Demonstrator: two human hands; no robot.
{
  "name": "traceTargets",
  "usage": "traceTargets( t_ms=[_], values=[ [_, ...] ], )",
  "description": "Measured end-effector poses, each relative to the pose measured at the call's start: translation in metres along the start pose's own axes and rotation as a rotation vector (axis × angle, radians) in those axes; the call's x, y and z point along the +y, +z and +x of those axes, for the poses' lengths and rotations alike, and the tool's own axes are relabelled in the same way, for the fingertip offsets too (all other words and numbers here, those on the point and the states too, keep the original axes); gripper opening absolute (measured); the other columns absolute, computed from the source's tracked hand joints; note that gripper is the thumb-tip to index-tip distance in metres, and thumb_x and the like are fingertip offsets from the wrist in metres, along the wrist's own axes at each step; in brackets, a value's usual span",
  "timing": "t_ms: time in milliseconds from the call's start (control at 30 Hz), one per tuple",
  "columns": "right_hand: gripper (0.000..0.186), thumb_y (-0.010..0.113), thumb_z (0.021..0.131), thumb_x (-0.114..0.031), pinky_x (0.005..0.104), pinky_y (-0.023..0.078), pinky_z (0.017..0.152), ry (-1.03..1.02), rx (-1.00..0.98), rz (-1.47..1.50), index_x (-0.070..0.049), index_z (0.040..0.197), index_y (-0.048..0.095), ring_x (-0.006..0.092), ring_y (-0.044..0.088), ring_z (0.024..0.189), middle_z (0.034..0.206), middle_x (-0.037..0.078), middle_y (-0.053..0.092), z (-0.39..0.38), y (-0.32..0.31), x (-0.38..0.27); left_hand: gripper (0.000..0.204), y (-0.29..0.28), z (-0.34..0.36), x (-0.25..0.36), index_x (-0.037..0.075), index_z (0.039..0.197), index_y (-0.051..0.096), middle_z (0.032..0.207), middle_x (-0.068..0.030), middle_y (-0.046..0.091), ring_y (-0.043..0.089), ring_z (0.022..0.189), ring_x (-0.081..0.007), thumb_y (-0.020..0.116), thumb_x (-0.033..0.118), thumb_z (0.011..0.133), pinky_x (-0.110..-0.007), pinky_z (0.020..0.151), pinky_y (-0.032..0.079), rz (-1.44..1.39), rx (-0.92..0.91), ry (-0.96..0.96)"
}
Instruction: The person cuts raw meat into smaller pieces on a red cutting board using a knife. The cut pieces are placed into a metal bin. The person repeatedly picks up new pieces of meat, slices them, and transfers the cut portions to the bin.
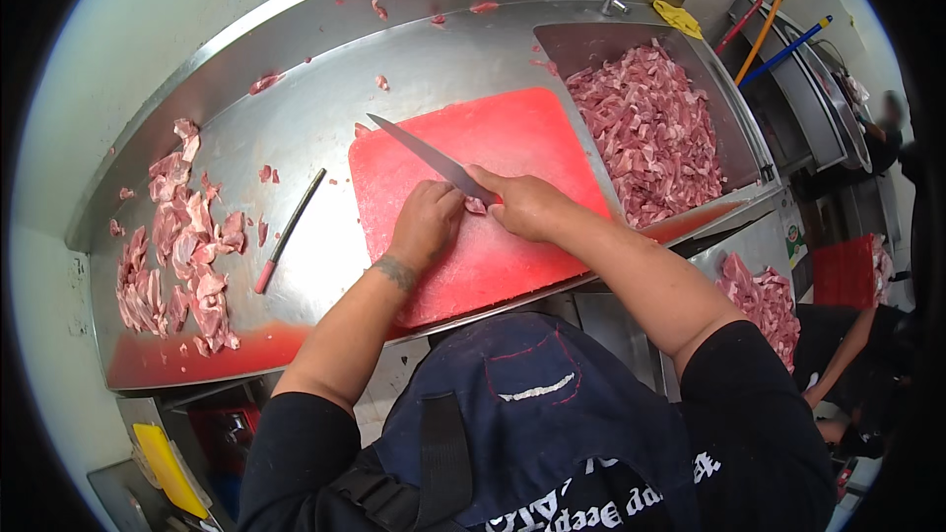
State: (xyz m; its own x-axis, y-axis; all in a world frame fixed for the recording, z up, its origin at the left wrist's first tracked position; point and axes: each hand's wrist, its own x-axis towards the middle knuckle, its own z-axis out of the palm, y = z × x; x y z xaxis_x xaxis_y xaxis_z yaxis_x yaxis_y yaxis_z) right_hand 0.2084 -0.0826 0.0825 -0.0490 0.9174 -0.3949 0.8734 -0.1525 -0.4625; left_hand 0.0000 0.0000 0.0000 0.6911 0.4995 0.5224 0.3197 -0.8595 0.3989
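Observation:
My right hand (517,205) is closed on the handle of a long knife (419,153), its blade slanting up and left over the red cutting board (532,138). My left hand (429,222) is on the board with fingers curled at a small piece of raw meat (475,205), just under the blade. To the left on the steel counter (227,118) are raw meat chunks (182,217) and a slim rod with a red-tipped handle (289,232). Right of the board sits a steel basin heaped with cut meat strips (641,128).
A faucet (616,2) and yellow cloth (678,18) are behind the basin. More cut meat (759,305) lies at lower right, near a co-worker's arm (838,365) and a red board (843,271). A yellow board (169,468) stands below the counter's left end. Coloured poles (783,51) lean at upper right.

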Motion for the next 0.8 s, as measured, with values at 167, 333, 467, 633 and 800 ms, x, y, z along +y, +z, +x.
traceTargets(
  t_ms=[167,333,467,633,800],
  values=[
    [0.079,0.062,0.104,-0.021,0.0524,0.055,0.097,0.042,-0.008,-0.012,-0.034,0.173,0.026,0.0459,0.071,0.110,0.124,0.028,0.073,-0.045,0.012,0.029,0.019,-0.001,-0.026,0.006,0.006,0.101,0.076,0.102,-0.0102,0.075,0.068,0.096,-0.0340,0.080,0.000,0.083,-0.044,0.085,0.057,0.010,0.076,0.003],
    [0.076,0.064,0.103,-0.021,0.0545,0.055,0.089,0.002,0.015,-0.086,-0.030,0.171,0.032,0.0454,0.071,0.099,0.107,0.026,0.073,-0.105,0.011,0.047,0.019,-0.011,-0.030,0.008,0.005,0.101,0.076,0.102,-0.0108,0.074,0.068,0.096,-0.0344,0.080,0.000,0.083,-0.045,0.085,0.056,-0.004,0.092,-0.028],
    [0.078,0.064,0.104,-0.020,0.0507,0.056,0.094,-0.087,0.048,-0.130,-0.028,0.172,0.029,0.0423,0.071,0.102,0.108,0.020,0.074,-0.134,0.001,0.056,0.020,-0.012,-0.028,0.020,0.004,0.103,0.075,0.106,-0.0127,0.073,0.067,0.096,-0.0355,0.080,0.001,0.084,-0.046,0.086,0.056,0.015,0.153,-0.112],
    [0.074,0.063,0.102,-0.022,0.0573,0.055,0.083,-0.089,-0.014,-0.164,-0.032,0.170,0.034,0.0457,0.071,0.091,0.103,0.025,0.073,-0.129,0.004,0.054,0.015,-0.005,-0.022,0.013,0.003,0.100,0.073,0.106,-0.0152,0.071,0.067,0.097,-0.0362,0.077,0.002,0.085,-0.047,0.087,0.055,0.038,0.041,-0.001],
    [0.072,0.059,0.104,-0.024,0.0557,0.056,0.090,-0.054,-0.042,-0.175,-0.034,0.170,0.033,0.0468,0.072,0.100,0.114,0.025,0.075,-0.058,0.016,0.020,0.012,0.000,-0.023,0.010,0.003,0.101,0.072,0.104,-0.0155,0.070,0.066,0.097,-0.0366,0.072,0.002,0.089,-0.047,0.087,0.055,-0.008,-0.001,0.039]
  ],
)
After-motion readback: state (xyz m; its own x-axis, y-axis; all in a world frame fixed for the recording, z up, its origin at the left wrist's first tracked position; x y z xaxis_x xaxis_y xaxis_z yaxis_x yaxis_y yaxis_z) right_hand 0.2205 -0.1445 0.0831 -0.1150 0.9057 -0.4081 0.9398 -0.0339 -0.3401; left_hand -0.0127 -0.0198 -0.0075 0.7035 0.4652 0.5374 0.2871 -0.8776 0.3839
